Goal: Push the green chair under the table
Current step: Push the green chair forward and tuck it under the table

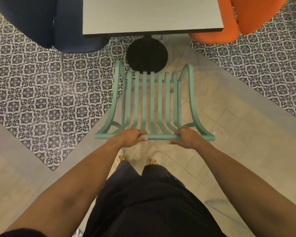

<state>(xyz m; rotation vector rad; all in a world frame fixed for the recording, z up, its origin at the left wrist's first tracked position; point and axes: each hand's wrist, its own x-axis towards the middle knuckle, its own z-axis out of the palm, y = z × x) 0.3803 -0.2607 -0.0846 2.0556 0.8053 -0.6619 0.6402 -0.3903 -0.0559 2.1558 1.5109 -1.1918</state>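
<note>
The green chair (150, 103) stood at the centre of the frame, its slatted metal seat and curved side rails pointing toward the tabletop (152, 14) at upper centre, with the front edge of the seat short of the tabletop edge, so the push was judged not yet complete. The left hand (132, 136) and right hand (186, 136) were each curled shut around the rounded top rail of the backrest, set apart to either side of centre, a placement that probably kept the chair straight during the push. The black round pedestal base (147, 55) sat just beyond the seat front. A navy upholstered chair (46, 23) occupied the upper left, an orange chair (237, 17) the upper right. The floor (41, 100) combined patterned tiles and plain beige tiles.
</note>
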